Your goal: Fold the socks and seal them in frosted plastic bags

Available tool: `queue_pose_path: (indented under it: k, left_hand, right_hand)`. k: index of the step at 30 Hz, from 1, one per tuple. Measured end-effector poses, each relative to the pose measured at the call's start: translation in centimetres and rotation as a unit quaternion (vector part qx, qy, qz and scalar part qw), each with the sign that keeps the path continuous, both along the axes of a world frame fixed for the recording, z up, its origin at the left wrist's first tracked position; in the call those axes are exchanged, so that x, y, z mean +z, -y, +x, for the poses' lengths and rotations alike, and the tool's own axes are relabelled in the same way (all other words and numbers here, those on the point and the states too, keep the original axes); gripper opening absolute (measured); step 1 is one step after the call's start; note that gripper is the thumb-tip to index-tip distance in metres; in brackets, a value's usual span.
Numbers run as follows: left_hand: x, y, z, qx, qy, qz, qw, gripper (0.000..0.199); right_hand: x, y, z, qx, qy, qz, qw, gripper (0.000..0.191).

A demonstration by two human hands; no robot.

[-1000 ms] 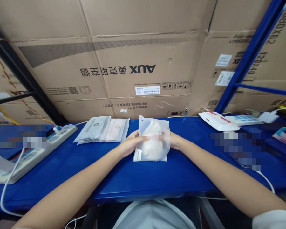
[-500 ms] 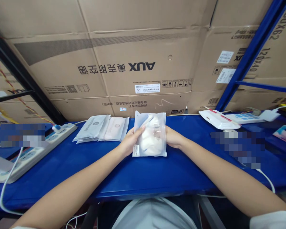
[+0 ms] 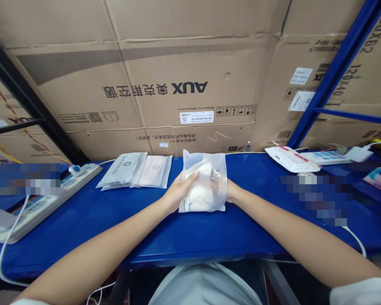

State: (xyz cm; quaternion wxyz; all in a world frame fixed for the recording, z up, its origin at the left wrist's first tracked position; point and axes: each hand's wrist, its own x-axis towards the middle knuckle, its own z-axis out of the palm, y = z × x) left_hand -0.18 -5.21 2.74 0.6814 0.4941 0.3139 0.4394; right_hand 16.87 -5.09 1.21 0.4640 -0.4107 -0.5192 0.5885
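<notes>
Looks like a warehouse packing station: flattened AUX cardboard cartons (image 3: pixel 184 55) stand at twelve o'clock behind a blue workbench (image 3: pixel 241 241). A blue steel rack upright (image 3: pixel 335 72) rises at two o'clock, and a power strip (image 3: pixel 47 203) sits at nine.

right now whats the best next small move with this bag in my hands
I'd probably press the clear zip bag flatter with your left hand. The white soft item inside makes it bulge, your left hand already lies across its front, your right hand sits at its right edge, and the packets beside it lie flat.
</notes>
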Motion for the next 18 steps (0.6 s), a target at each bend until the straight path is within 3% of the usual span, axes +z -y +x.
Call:
queue_pose_path:
  k: [8, 13, 18]
  left_hand:
    - [0.3, -0.5, -0.2, 0.027, 0.028, -0.039, 0.998, 0.050]
    - [0.2, -0.4, -0.5, 0.037, -0.015, 0.008, 0.999, 0.051]
    - [0.5, 0.4, -0.3, 0.020, -0.049, 0.050, 0.997, 0.063]
  right_hand:
    - [2.3, 0.4, 0.0, 0.010, -0.005, 0.034, 0.999, 0.045]
    - [2.8, 0.3, 1.0, 0.037, 0.041, 0.068, 0.996, 0.039]
    - [2.7, -0.1, 1.5, 0.002, 0.013, 0.046, 0.999, 0.033]
